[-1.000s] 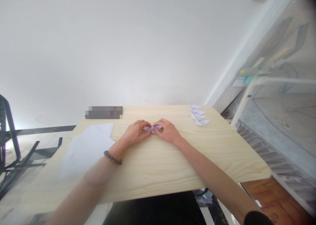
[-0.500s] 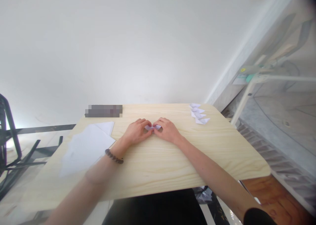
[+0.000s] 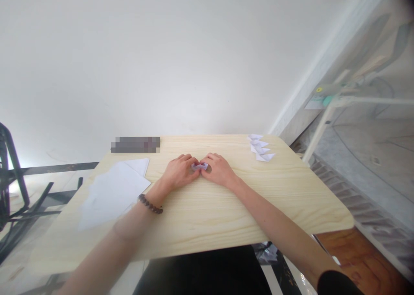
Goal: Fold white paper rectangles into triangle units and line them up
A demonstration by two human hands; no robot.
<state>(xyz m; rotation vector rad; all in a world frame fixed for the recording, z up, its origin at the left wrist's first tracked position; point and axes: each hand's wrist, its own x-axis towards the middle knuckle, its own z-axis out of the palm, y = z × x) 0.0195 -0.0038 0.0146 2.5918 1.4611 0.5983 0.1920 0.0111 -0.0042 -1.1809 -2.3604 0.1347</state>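
Observation:
A small piece of folded white paper [image 3: 199, 167] sits between my hands at the middle of the table. My left hand [image 3: 181, 171] pinches its left side with thumb and fingers; a dark bead bracelet [image 3: 150, 204] circles that wrist. From the other side, my right hand [image 3: 219, 170] pinches the paper's right part, its fingertips close to those of the left. Much of the paper is hidden by the fingers. Several folded white paper shapes [image 3: 261, 148] with pointed ends stand in a row at the table's back right.
Loose sheets of white paper [image 3: 113, 193] lie overlapping on the left of the wooden table [image 3: 207, 226]. A pixelated dark item [image 3: 136, 145] rests at the back left edge. Behind the table rises a white wall [image 3: 194, 62]. A dark folding chair [image 3: 13, 178] stands at far left.
Both hands keep their pinch on the folded paper. Its visible part looks narrower and shifted slightly between the fingers; the other things stay in place.

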